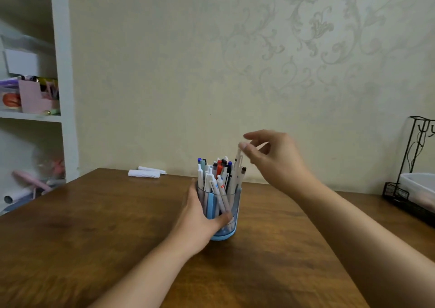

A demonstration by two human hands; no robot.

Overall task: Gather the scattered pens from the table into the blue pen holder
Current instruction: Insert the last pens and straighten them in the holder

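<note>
The translucent blue pen holder [231,213] stands upright in the middle of the wooden table [94,225]. Several pens [217,173] with white, blue, red and black caps stick out of its top. My left hand [197,218] wraps around the holder's left side, thumb across its front. My right hand [270,157] hovers above and to the right of the holder, thumb and forefinger pinched at the top end of a white pen [238,164] that stands in the holder.
Two white rolled items [146,172] lie at the table's far edge by the wall. A black wire rack with a white tray [414,185] stands at the right edge. A white shelf unit [33,95] with clutter is on the left.
</note>
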